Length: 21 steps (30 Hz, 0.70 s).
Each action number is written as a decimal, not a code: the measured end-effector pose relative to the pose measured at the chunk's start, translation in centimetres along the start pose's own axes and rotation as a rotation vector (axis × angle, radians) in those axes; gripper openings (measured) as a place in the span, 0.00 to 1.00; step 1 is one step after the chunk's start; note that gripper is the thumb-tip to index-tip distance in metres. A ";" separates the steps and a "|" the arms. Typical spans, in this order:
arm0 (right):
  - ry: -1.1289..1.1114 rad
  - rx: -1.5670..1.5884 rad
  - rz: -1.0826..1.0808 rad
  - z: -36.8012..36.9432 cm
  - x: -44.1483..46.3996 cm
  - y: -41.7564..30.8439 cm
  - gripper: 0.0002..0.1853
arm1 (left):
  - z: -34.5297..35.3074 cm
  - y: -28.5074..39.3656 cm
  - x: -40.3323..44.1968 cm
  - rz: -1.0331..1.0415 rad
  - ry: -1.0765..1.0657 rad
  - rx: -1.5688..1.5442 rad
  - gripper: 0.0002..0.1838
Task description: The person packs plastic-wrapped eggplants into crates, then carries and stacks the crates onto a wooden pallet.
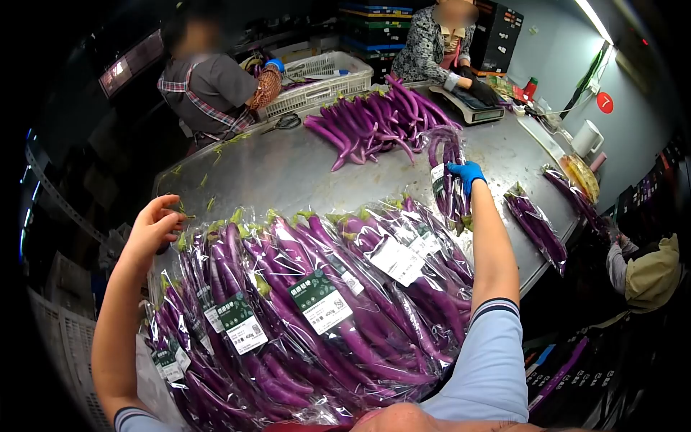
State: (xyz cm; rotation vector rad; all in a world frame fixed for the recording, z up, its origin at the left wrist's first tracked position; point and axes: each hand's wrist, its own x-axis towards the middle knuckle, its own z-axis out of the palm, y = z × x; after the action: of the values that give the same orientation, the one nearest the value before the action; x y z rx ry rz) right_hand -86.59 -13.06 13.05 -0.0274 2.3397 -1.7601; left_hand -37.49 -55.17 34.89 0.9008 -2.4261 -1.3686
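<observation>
Now the blue-gloved right hand [468, 175] grips a bagged eggplant bundle [452, 196]; the left hand [155, 227], fingers loosely parted, hovers near packed eggplants [363, 349].

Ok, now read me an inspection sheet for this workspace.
Surface: metal table, green scraps scattered at left.
Job's things: labelled eggplant packs in front; loose eggplants heaped beyond.
Clutter: scissors beside the white crate; scale at far right.
Grips: right grip, blue-gloved, holds a clear-bagged pack; left grip, bare, half curled by the packs' far-left corner, contents unclear.
Cables: pale cord near the right wall; ends unclear.
Surroundings: one co-worker at the crate, another co-worker by the scale, a third person at right; stacked crates behind.
</observation>
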 end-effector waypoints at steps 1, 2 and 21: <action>-0.001 -0.012 -0.003 0.1 0.4 0.1 0.23 | -0.7 -0.8 0.1 0.011 0.012 -0.007 0.22; -0.002 -0.024 -0.006 0.1 0.8 0.2 0.22 | -1.1 -1.0 -0.1 0.002 0.034 0.006 0.22; 0.108 0.184 -0.070 -0.1 0.7 -4.0 0.24 | -5.2 -5.2 -1.9 -0.078 0.158 0.103 0.18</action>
State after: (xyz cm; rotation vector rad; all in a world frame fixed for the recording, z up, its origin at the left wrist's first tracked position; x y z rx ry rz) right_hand -87.76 -14.24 16.72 0.0144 2.2631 -2.0526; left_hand -31.48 -59.64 33.66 1.0953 -2.3819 -1.1568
